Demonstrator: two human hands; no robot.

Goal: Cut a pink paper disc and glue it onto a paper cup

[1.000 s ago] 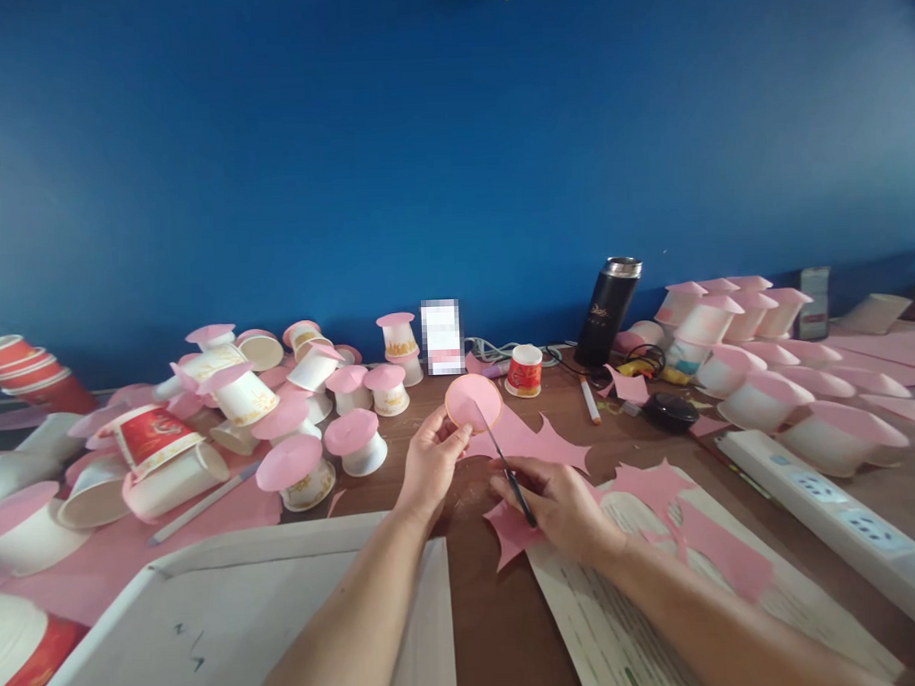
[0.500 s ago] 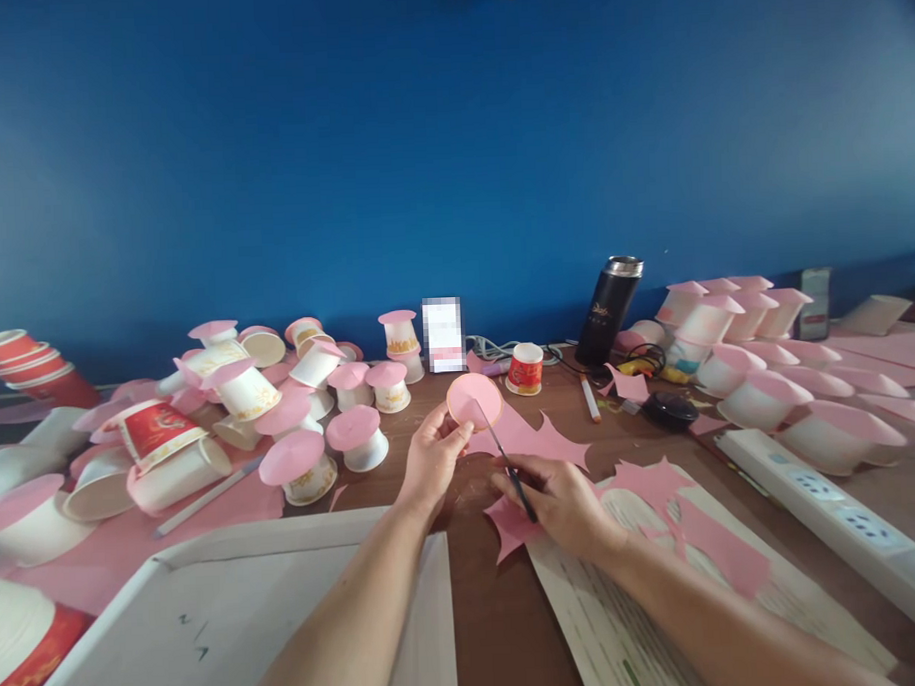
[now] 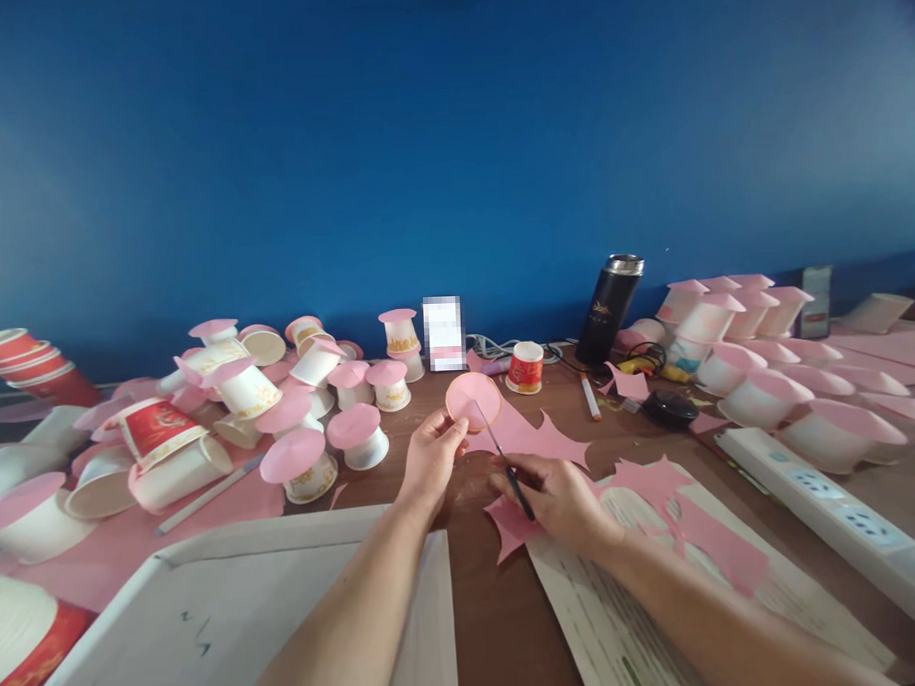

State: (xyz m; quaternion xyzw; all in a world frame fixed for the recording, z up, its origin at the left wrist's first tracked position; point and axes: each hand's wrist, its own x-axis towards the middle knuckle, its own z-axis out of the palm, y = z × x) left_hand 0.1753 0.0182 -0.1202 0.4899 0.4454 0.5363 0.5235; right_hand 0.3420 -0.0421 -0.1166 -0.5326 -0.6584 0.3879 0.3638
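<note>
Many pink-topped cups (image 3: pixel 356 437) crowd the table (image 3: pixel 489 622) beside the pink disc (image 3: pixel 472 398).

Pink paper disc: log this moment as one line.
left hand: holds pink paper disc | right hand: holds scissors, blades on disc | nearby: pink scraps, paper cups

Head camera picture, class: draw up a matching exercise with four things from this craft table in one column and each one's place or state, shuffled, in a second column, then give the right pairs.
Things:
1. pink paper circle
2. scissors
3. black flask
4. red paper cup

Places or states:
A. stands upright near the blue wall
B. pinched in the left hand
C. gripped in the right hand
D. upside down on the table, behind the circle

Pairs: 1-B, 2-C, 3-A, 4-D
</note>
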